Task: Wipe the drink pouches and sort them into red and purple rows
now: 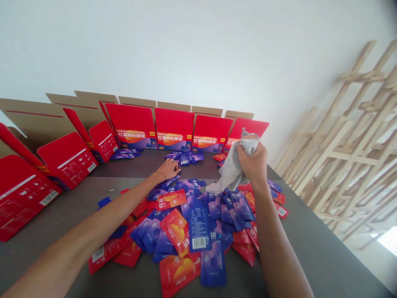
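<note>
My right hand [254, 161] is closed around a crumpled light grey cloth [232, 167], which hangs down over the pile's far side. My left hand [168, 169] reaches to the back left of the pile, palm down, fingers slightly bent and apart at the blue pouches [164, 184]; whether it presses on one is unclear. Spread below both arms is a heap of blue pouches [199, 227] and red pouches [175, 231], overlapping at many angles. Beyond my left hand lies a small group of blue pouches [185, 157].
Open red cartons [174, 130] with raised flaps stand along the table's back, and more red cartons [68, 161] line the left. Small pouch groups [126, 153] lie before them. The grey table [310, 248] ends at the right, near wooden frames [347, 153].
</note>
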The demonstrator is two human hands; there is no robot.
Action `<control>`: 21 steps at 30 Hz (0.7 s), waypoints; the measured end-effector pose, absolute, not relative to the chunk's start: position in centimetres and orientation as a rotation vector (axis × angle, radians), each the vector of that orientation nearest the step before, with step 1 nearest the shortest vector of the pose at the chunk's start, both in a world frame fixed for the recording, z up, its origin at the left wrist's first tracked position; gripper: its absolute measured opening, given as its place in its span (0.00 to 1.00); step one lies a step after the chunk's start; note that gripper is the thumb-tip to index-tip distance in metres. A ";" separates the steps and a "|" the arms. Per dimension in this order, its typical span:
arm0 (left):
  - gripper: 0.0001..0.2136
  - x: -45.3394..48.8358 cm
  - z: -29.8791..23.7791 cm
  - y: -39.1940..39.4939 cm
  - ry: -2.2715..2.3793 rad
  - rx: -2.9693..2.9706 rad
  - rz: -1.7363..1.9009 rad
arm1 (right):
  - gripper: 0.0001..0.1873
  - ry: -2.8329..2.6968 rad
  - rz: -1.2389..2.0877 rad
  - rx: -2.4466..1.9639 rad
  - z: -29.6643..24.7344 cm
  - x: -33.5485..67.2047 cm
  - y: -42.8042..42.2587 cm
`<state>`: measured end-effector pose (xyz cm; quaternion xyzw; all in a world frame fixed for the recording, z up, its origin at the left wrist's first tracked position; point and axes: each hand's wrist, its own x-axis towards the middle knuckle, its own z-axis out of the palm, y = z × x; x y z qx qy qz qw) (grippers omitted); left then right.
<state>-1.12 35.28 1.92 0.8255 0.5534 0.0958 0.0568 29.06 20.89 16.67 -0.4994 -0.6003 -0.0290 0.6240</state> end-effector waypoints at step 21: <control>0.28 -2.8 5.7 26.8 1.532 1.982 0.807 | 0.04 -1.597 0.026 -0.954 16.6 24.3 19.4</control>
